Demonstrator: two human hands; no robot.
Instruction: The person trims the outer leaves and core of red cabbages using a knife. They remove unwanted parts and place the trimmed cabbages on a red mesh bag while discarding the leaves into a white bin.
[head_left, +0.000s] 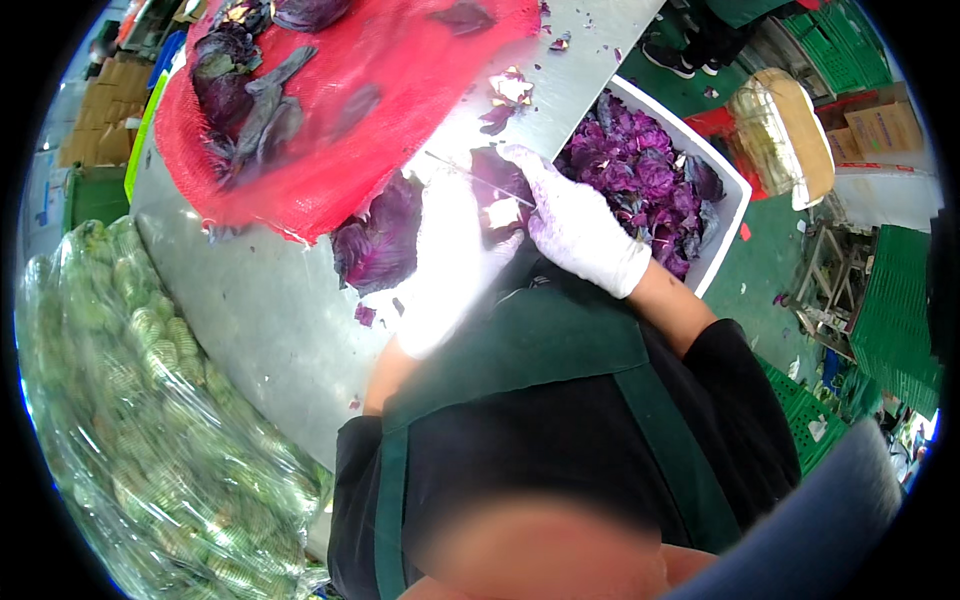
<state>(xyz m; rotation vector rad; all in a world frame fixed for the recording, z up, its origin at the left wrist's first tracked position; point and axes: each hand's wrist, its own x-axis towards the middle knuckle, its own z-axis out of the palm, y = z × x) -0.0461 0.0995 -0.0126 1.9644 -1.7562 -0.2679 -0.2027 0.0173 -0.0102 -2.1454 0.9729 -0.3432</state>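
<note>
In a white glove, my left hand (450, 262) holds a red cabbage (499, 180) by its side, its pale cut stem facing up. My gloved right hand (577, 221) grips a thin knife (480, 178) whose narrow blade lies across the cabbage. A loose purple cabbage leaf (382, 240) rests on the metal table (247, 300) left of my left hand. Beyond it, a red mesh sack (360, 142) bears more cabbages and dark outer leaves (262, 112). Glare hides part of my left hand and the cabbage.
A white bin (731, 217) of purple leaves stands at the table's right edge. Trimmed scraps (510, 90) lie on the tabletop. Wrapped green produce (165, 420) stands at the left. Green crates (896, 315), cartons (885, 127) and another person's shoes (667, 60) are at the right.
</note>
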